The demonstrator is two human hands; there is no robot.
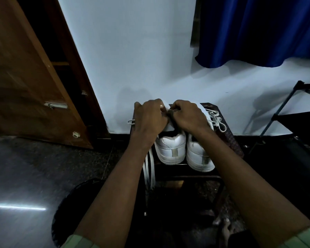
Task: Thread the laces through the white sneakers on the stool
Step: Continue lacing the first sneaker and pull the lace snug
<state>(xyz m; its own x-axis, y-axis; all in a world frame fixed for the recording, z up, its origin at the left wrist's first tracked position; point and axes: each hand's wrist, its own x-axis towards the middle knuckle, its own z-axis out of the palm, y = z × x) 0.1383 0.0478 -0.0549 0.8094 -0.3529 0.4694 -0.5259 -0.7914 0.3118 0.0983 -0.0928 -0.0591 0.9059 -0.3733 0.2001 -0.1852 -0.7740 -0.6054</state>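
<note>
Two white sneakers stand side by side on a dark stool [230,140], heels toward me: the left sneaker [170,149] and the right sneaker [198,156]. My left hand [149,119] lies curled over the front of the left sneaker and grips it. My right hand [188,117] pinches a thin white lace end beside the left hand, over the gap between the two shoes. A loose white lace [149,169] hangs down off the stool's left edge, under my left wrist. Another white lace [216,119] lies bunched beside the right sneaker's toe. The eyelets are hidden by my hands.
A white wall rises right behind the stool. An open wooden door [30,83] stands at the left, a blue curtain [258,31] hangs at the upper right, and a black metal rack [293,111] stands at the right. The floor is dark polished stone.
</note>
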